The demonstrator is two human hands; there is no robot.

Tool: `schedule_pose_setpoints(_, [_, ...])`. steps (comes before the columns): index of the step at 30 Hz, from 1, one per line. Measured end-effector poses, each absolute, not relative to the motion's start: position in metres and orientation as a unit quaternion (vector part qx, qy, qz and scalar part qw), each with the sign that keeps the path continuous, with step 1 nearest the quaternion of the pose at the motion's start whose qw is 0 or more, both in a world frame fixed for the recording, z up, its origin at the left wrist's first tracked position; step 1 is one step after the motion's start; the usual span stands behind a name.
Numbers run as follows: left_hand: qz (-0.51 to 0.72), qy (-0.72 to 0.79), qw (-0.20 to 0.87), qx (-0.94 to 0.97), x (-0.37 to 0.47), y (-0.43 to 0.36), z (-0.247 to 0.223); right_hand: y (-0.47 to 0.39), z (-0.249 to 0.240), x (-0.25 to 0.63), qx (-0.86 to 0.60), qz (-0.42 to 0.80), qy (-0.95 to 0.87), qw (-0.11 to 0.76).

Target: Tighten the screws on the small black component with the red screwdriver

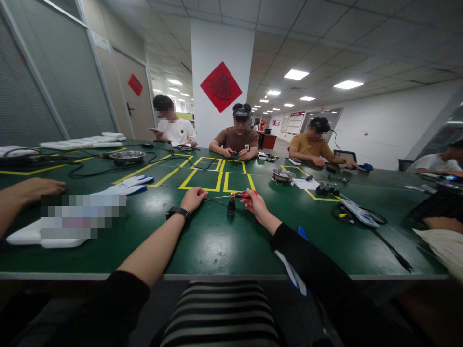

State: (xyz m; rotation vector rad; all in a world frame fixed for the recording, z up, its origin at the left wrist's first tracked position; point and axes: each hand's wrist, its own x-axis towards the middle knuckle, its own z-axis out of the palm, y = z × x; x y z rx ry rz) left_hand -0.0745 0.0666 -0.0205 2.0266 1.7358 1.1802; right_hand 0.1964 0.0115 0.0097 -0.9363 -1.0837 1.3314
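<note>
My right hand (256,206) is closed around the red and black handle of a screwdriver (244,194). Its thin metal shaft points left toward my left hand (194,199), which wears a dark wristband. The left fingers are pinched together close to the shaft's tip; whatever lies between them is too small to make out. Below the screwdriver, between my hands, a small black cylindrical part (230,208) stands upright on the green table (213,241). Its top meets the screwdriver in this view, and I cannot tell whether they touch.
A metal bowl (283,174), black parts (328,188) and a coiled cable (340,212) lie to the right. Gloves (135,184) and a white packet (25,234) lie left, near another person's hand (45,186). Another glove (292,272) hangs at the front edge. Several people sit around.
</note>
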Motion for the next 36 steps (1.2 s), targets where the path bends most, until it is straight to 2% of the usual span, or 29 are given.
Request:
schedule_pose_setpoints(11, [0.409, 0.564, 0.117, 0.708, -0.065, 0.06, -0.015, 0.018, 0.006, 0.199, -0.37, 0.567, -0.429, 0.599])
schedule_pose_setpoints(23, [0.406, 0.543, 0.14, 0.722, -0.065, 0.056, -0.01, 0.015, 0.008, 0.2, -0.373, 0.557, -0.449, 0.591])
schedule_pose_setpoints(31, [0.422, 0.567, 0.111, 0.699, -0.067, 0.061, -0.015, 0.011, 0.011, 0.199, -0.408, 0.507, -0.546, 0.528])
schedule_pose_setpoints(36, [0.438, 0.567, 0.096, 0.691, -0.066, 0.058, -0.011, 0.01, 0.011, 0.201, -0.464, 0.411, -0.63, 0.467])
